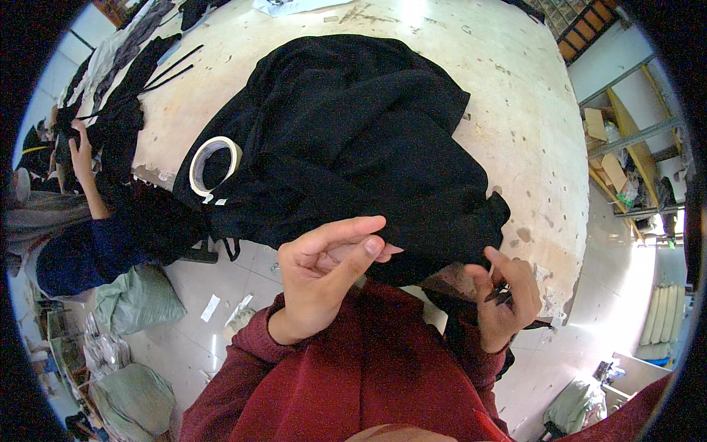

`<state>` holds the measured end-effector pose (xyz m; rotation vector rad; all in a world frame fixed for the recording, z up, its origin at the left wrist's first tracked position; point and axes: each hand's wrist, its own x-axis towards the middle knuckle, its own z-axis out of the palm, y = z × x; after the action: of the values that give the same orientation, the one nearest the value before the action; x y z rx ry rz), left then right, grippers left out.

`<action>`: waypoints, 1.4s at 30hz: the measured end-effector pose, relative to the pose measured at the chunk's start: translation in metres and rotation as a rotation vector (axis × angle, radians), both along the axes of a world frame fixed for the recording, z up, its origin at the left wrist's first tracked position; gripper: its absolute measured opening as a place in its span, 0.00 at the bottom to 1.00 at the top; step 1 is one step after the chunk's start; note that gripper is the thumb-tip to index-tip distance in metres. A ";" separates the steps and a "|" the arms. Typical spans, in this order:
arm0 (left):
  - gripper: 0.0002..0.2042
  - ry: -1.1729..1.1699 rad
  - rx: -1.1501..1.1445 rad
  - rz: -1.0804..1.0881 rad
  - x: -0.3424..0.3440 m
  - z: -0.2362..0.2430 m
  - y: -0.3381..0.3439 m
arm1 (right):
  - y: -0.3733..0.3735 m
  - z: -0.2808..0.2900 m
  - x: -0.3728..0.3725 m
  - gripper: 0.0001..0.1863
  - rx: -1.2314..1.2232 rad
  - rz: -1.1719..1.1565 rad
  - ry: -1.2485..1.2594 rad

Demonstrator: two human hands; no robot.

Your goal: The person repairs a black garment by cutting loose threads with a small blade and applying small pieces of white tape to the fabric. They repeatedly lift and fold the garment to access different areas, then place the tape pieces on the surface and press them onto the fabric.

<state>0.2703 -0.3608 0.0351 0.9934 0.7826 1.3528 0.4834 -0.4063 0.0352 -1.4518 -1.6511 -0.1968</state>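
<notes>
A large black cloth piece [353, 140] lies rumpled over the near part of the table. My left hand [313, 276] is raised in front of its near edge, thumb and fingers stretched to the right and slightly apart, with nothing visible in them. By the cloth's right corner is my right hand [509, 302], its fingers curled around a small dark object [501, 296] whose kind I cannot make out. On the cloth's left side rests a roll of cream masking tape [234, 158], with small white scraps [215, 200] beside it.
The pale, stained table [537, 169] runs away from me. At the left, a co-worker's hand [82, 151] touches dark garments [121, 110]. Green sacks [140, 302] stand on the tiled floor at left. Shelving with boards [626, 147] is at right.
</notes>
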 end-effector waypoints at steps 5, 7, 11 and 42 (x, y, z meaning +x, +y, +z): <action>0.13 0.041 0.062 -0.127 0.006 0.001 -0.007 | 0.004 0.001 -0.025 0.19 0.149 0.203 -0.046; 0.13 0.186 0.156 -0.152 0.008 0.001 -0.007 | 0.006 0.001 -0.030 0.19 0.102 0.239 -0.118; 0.11 0.342 0.208 -0.157 0.005 0.003 -0.004 | 0.004 0.005 -0.023 0.17 0.088 0.200 -0.092; 0.22 -0.145 0.132 -0.125 -0.002 -0.008 -0.004 | 0.007 -0.001 -0.028 0.22 0.158 0.306 0.040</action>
<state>0.2680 -0.3652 0.0272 1.0175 0.5191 1.3644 0.4559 -0.3995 0.0343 -1.0645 -1.7583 -0.1220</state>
